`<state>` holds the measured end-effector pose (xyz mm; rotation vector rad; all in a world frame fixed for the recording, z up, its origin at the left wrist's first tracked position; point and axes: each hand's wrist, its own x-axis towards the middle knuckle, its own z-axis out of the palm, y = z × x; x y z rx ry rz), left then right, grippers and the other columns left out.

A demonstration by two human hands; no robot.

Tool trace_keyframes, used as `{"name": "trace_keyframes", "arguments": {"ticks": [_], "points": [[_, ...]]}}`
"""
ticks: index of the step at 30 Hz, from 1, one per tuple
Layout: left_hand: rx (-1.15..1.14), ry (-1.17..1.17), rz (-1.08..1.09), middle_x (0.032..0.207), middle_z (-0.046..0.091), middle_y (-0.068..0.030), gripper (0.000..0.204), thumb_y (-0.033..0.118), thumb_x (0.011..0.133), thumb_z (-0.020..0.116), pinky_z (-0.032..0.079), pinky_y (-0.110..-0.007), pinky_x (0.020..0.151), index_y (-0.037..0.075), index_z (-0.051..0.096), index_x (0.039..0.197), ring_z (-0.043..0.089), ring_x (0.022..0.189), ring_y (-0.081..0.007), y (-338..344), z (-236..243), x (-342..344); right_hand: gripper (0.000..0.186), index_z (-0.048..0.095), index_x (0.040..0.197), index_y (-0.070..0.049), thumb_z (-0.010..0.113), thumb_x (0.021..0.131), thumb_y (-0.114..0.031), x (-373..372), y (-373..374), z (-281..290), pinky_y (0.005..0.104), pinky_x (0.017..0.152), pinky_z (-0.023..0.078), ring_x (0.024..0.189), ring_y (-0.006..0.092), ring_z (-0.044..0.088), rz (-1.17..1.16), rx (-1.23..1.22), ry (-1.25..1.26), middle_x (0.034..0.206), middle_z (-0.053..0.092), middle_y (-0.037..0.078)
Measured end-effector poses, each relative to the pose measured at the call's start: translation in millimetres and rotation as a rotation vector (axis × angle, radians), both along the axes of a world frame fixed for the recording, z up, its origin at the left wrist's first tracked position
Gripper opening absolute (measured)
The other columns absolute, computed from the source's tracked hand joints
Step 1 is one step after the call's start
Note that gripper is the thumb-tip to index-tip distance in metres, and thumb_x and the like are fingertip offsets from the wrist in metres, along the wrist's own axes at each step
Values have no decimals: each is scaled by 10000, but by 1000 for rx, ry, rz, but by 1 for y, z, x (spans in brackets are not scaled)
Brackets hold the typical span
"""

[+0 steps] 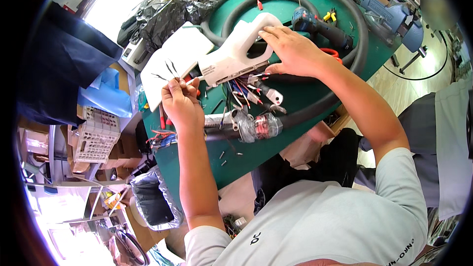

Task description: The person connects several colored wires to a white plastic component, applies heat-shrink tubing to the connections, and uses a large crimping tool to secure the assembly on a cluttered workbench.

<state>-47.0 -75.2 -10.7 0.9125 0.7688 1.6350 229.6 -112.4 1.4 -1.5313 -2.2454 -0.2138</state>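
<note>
A white plastic handle housing [231, 56] with a looped grip is tilted over the green table. My right hand [293, 49] is closed on the loop's right side, fingers over the top and thumb below. At the housing's left end, my left hand [183, 98] is in a pinch. Thin black strands [170, 69] stick up from its fingertips, and a small whitish piece lies beside them; its kind is unclear. Under the housing spreads a bundle of coloured wires [244, 91] with crimped ends. Below lies a thick black cable [308, 114], partly wrapped in clear plastic [251, 125].
White sheets [152, 81] lie behind my left hand, near a black plastic bag [167, 17]. A blue cordless drill [320, 27] and yellow-handled pliers [330, 16] lie within the cable's coil. A blue vise [394, 17] stands far right. Loose screws [222, 156] dot the green tabletop [197, 167].
</note>
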Motion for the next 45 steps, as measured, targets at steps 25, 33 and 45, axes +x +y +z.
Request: {"name": "trace_keyframes", "arguments": {"ticks": [25,33,45], "points": [[252,-199,-245,803,536,-27,143,170,1003,465,522,-434,890,50,498,935,538,625,-114,-40,89,29,563,476,615,-72,488,934,-535,33,-80,116,246,493,368,531,64,422,155,-266,642,562,435,-30],[336,-337,-421,816,520,-31,180,208,1005,467,497,-430,894,40,520,966,505,649,-126,-60,101,76,628,490,680,-47,476,895,-637,68,-141,85,225,517,355,567,66,435,112,-203,914,608,446,-13],[318,-452,-461,824,523,-30,194,197,1012,443,496,-394,905,35,536,959,507,663,-123,-68,82,87,515,501,667,-58,530,922,-505,77,-151,65,221,531,324,587,68,419,167,-94,1077,631,437,-31]]}}
